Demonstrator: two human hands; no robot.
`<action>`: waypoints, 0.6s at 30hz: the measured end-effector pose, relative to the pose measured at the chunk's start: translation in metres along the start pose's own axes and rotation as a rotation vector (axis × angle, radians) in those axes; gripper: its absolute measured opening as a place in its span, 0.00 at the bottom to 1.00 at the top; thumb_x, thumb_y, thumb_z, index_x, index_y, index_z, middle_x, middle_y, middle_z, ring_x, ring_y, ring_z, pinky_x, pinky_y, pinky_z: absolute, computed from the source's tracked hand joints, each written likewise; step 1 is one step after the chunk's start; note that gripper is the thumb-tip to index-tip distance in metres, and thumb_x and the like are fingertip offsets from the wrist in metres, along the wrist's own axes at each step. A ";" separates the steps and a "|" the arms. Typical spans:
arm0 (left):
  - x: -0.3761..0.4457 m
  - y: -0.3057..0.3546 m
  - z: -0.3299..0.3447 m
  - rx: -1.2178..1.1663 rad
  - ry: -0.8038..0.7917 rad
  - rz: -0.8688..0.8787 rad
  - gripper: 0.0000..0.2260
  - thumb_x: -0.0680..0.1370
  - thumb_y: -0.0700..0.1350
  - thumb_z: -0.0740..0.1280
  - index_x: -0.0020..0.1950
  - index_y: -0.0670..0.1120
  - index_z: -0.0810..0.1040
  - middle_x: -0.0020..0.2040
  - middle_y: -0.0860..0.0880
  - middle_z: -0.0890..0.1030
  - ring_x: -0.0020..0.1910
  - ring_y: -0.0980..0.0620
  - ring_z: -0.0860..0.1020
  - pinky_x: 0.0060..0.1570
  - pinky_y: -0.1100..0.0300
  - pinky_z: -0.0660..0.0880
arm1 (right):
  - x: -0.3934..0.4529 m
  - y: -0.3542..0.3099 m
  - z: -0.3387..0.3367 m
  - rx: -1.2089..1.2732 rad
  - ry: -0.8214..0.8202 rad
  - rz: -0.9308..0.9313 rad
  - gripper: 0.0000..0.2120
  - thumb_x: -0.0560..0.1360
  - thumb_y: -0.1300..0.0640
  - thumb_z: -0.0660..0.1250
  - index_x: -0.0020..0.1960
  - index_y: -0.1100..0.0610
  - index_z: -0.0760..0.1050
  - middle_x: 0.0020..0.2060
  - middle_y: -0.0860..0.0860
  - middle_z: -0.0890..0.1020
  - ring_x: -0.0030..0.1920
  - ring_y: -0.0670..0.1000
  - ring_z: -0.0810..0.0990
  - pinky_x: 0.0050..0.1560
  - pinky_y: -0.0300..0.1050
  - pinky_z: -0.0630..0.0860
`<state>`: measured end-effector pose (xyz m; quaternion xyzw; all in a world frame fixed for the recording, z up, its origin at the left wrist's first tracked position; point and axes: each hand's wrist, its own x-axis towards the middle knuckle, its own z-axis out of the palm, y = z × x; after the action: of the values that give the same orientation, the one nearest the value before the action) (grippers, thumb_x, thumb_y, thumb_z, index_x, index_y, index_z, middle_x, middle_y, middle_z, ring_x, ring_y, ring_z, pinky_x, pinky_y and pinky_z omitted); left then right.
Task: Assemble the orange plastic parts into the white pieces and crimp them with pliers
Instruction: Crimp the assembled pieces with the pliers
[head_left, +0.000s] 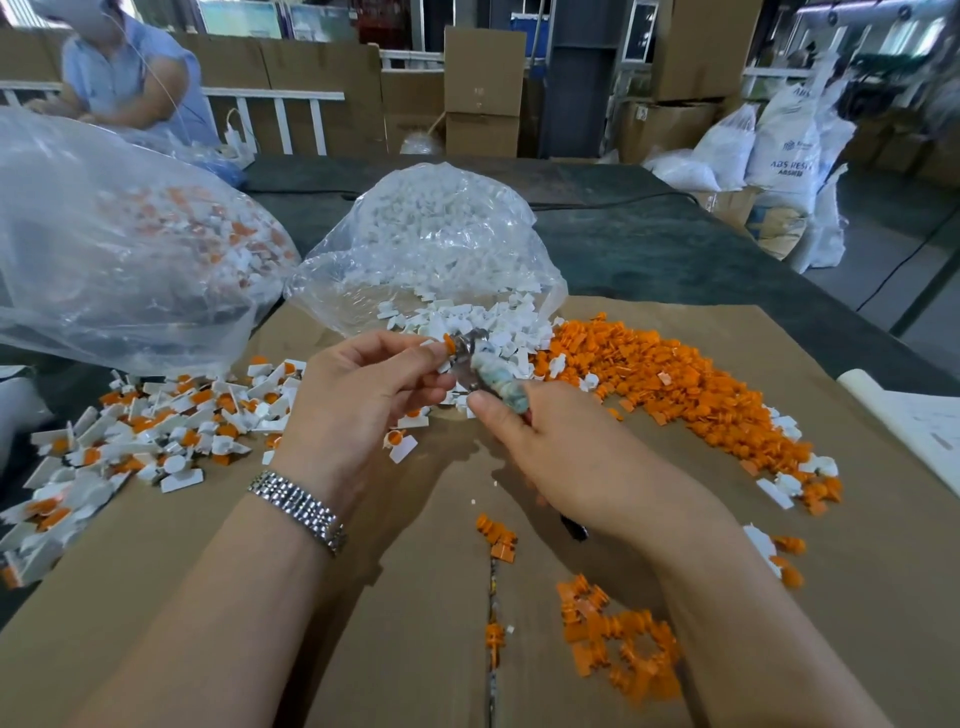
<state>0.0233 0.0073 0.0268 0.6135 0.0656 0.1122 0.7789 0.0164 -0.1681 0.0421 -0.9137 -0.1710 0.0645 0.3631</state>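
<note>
Nearest lies a small cluster of orange plastic parts on the flattened brown cardboard that covers the worktop; above it the left hand, a metal watch band on its wrist, pinches a white piece with an orange part at its fingertips; the right hand curls round the pliers, whose metal nose meets that piece; right of the hands a long heap of loose orange parts curves away; left of them spreads a pile of assembled white-and-orange pieces; behind, white pieces spill from an open clear bag, and a larger clear bag holds mixed pieces; beyond runs a dark green table surface, then stacked cardboard boxes, white sacks and a person in a blue shirt.
</note>
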 end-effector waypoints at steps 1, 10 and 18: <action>0.001 0.000 -0.001 -0.005 0.003 -0.003 0.01 0.74 0.36 0.75 0.42 0.41 0.85 0.37 0.44 0.85 0.37 0.50 0.85 0.39 0.64 0.80 | 0.001 0.001 0.001 -0.019 0.022 -0.002 0.21 0.81 0.37 0.56 0.37 0.50 0.67 0.28 0.48 0.73 0.28 0.49 0.73 0.32 0.49 0.71; 0.007 -0.003 -0.005 0.006 0.019 -0.031 0.04 0.76 0.38 0.74 0.41 0.43 0.87 0.38 0.42 0.85 0.38 0.47 0.86 0.39 0.63 0.81 | 0.002 -0.002 0.002 -0.066 -0.017 0.035 0.26 0.80 0.33 0.53 0.39 0.54 0.70 0.33 0.57 0.79 0.36 0.57 0.79 0.43 0.57 0.78; 0.013 0.000 -0.021 0.637 0.327 0.192 0.03 0.77 0.44 0.72 0.44 0.50 0.84 0.37 0.51 0.85 0.33 0.57 0.81 0.30 0.61 0.74 | 0.014 0.036 -0.031 -0.164 0.237 0.339 0.15 0.80 0.43 0.61 0.60 0.53 0.71 0.55 0.55 0.78 0.55 0.57 0.78 0.56 0.56 0.75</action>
<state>0.0307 0.0305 0.0225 0.8025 0.1629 0.2552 0.5141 0.0464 -0.2074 0.0402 -0.9570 0.0243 0.0029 0.2890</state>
